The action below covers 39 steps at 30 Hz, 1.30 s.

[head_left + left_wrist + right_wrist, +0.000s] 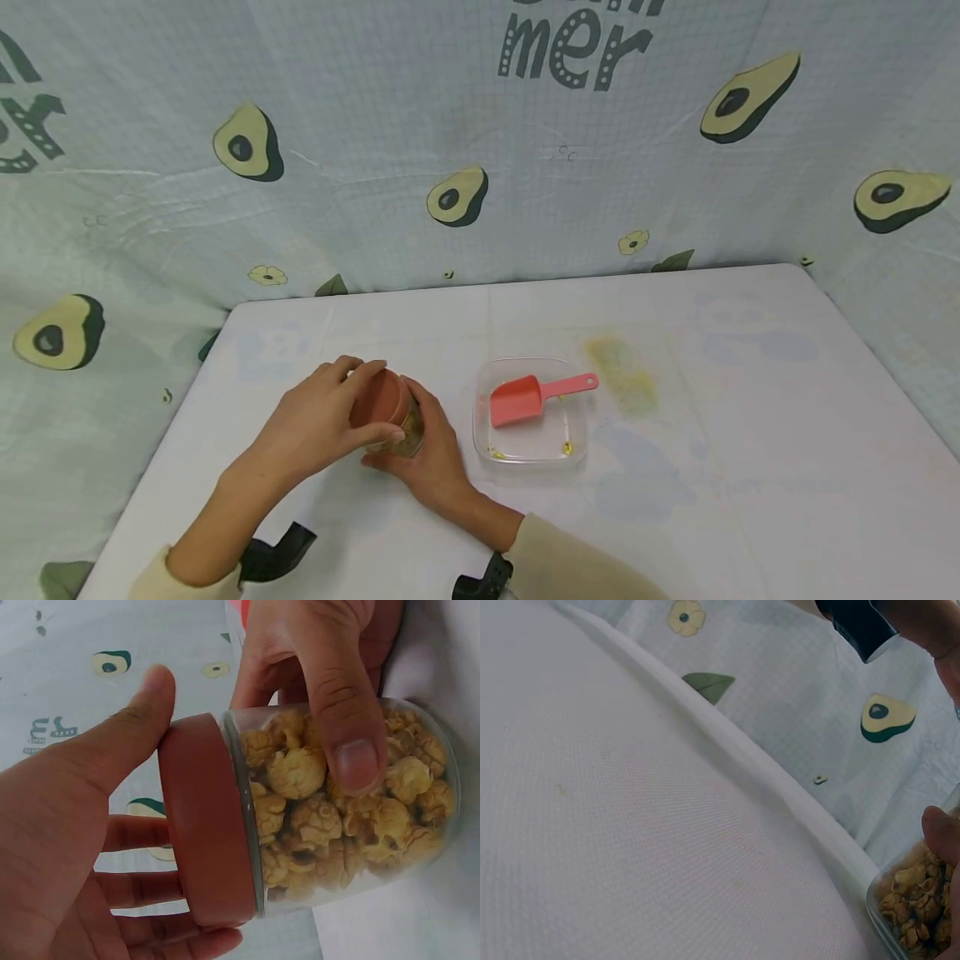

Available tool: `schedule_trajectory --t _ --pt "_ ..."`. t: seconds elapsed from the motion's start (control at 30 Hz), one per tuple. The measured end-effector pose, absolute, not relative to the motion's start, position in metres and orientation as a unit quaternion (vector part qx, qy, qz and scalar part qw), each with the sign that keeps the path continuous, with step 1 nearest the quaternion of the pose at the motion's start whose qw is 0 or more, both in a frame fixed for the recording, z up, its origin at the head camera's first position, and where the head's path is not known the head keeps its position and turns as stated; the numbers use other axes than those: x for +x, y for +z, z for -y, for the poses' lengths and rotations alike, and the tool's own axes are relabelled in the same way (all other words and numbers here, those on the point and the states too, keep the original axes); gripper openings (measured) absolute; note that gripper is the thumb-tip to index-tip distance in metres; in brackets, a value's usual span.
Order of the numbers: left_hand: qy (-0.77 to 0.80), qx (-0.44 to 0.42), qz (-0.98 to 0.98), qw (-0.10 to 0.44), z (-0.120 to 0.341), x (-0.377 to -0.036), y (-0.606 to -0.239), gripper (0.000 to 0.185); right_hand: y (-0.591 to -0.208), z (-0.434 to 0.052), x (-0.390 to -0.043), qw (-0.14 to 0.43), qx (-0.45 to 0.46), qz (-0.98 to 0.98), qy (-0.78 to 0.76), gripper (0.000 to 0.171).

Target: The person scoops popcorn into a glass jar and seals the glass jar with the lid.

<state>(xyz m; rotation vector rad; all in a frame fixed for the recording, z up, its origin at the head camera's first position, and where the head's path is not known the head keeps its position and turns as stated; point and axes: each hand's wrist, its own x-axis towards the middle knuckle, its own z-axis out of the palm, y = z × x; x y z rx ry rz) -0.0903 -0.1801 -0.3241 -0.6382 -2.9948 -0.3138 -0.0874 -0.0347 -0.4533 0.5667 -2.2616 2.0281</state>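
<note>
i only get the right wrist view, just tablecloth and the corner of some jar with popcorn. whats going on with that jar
Observer: The jar stands on the table with a reddish-brown lid on it. The left hand grips the lid from above.
Operator: and the right hand
Observer: The right hand holds the clear body of the jar, its thumb pressed on the wall in the left wrist view.
Operator: anything else near it
Observer: A clear square container sits beside the jar, toward the person's right, with a pink scoop lying inside it.
</note>
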Motion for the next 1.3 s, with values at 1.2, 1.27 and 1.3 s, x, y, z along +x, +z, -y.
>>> schedule_trajectory --t 1.2,1.27,1.3 --pt "-0.067 -0.198 0.977 0.044 0.1763 -0.0916 -0.3266 0.07 -0.4567 0.0347 -0.0895 0.052 0.204 0.757 0.618 0.085" --pt "-0.066 -0.209 0.975 0.045 0.1764 -0.0915 -0.3272 0.069 -0.455 0.0341 -0.0889 0.047 0.192 0.759 0.62 0.085" --pt "-0.066 -0.215 0.973 0.045 0.1767 -0.0915 -0.3273 0.069 -0.4544 0.034 -0.0888 0.045 0.187 0.761 0.62 0.085"
